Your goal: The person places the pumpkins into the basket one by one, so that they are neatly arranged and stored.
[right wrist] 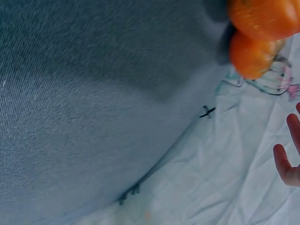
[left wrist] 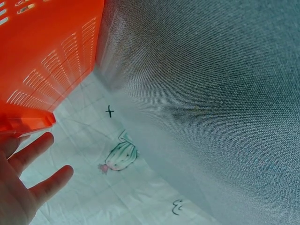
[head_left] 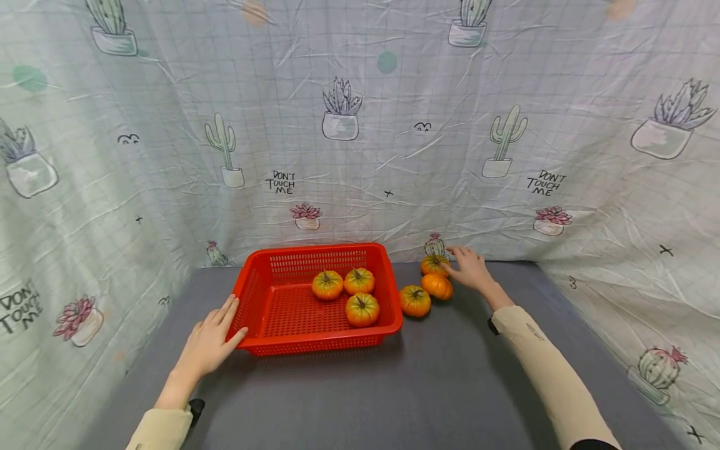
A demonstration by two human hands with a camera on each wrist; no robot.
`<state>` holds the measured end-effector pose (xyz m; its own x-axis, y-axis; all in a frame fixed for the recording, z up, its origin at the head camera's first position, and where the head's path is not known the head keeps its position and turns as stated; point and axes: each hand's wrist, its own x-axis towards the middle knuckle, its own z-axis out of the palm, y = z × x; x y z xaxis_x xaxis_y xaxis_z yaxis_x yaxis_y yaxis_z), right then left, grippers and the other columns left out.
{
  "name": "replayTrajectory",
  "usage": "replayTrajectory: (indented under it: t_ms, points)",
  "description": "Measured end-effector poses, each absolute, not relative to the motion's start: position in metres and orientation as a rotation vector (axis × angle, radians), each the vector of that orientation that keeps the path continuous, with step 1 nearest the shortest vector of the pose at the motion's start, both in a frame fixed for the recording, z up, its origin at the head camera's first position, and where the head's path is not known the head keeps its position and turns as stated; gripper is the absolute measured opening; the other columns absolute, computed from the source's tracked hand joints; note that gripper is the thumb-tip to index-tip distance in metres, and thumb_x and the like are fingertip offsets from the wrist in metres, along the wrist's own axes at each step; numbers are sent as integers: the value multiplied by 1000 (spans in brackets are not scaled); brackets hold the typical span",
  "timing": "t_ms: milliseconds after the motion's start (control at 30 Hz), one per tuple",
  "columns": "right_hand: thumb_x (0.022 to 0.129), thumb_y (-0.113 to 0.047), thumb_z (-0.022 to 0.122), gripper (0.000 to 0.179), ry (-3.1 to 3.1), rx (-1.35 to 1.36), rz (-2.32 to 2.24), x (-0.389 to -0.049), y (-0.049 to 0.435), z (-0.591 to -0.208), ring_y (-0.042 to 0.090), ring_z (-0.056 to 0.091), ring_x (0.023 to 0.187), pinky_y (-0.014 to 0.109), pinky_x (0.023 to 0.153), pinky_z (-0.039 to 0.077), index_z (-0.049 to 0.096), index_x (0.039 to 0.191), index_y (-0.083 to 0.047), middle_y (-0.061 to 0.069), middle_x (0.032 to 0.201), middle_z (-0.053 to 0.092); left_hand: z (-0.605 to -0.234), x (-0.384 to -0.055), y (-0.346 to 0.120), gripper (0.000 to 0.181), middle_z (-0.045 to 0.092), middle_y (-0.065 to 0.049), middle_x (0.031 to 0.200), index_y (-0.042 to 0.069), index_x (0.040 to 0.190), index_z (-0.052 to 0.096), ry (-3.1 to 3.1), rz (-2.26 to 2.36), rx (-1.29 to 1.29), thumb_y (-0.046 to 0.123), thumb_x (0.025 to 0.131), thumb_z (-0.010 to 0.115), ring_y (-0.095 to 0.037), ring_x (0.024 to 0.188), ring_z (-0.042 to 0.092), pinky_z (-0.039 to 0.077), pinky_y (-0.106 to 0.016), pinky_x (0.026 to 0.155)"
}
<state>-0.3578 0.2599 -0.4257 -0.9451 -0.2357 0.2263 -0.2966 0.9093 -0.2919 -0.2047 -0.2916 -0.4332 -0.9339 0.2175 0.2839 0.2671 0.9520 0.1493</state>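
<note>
My left hand (head_left: 208, 340) rests on the left rim of a red plastic basket (head_left: 304, 342), its fingers fairly straight. Inside, toward the right, sit three small yellow-orange pumpkins (head_left: 362, 310). On the table right of the basket are three more: a yellow-green one (head_left: 415, 302) close to the basket wall, an orange one (head_left: 437, 287), and one farther back (head_left: 433, 265). My right hand (head_left: 474, 270) hovers at the back pumpkin with fingers spread and loosely bent. Whether its thumb touches that pumpkin, I cannot tell. The right wrist view catches only some fingertips (right wrist: 283, 164) below two pumpkins (right wrist: 265, 18).
A grey cloth-covered table (head_left: 360, 400) lies under everything. White fabric printed with cacti (head_left: 360, 162) hangs behind the table and along both sides, meeting the table's back edge just beyond the basket and the back pumpkin.
</note>
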Motion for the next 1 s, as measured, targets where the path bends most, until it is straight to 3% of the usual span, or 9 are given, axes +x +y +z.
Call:
replayTrajectory:
  t_ms: [433, 1000]
  points:
    - [88, -41, 49, 59, -3037, 294, 339, -382, 263, -434, 48, 27, 121, 71, 90, 18, 37, 133, -5, 24, 135, 36, -434, -203, -295, 66, 30, -18, 144, 0, 138, 30, -2828, -268, -364, 37, 87, 50, -34, 120, 36, 36, -56, 86]
    - [88, -50, 42, 70, -3195, 266, 201, -390, 245, -441, 50, 16, 129, 70, 97, 10, 33, 136, 0, 26, 139, 32, -430, -201, -294, 65, 31, -18, 143, 0, 137, 32, -2818, -248, -383, 35, 86, 51, -34, 119, 38, 37, -56, 84]
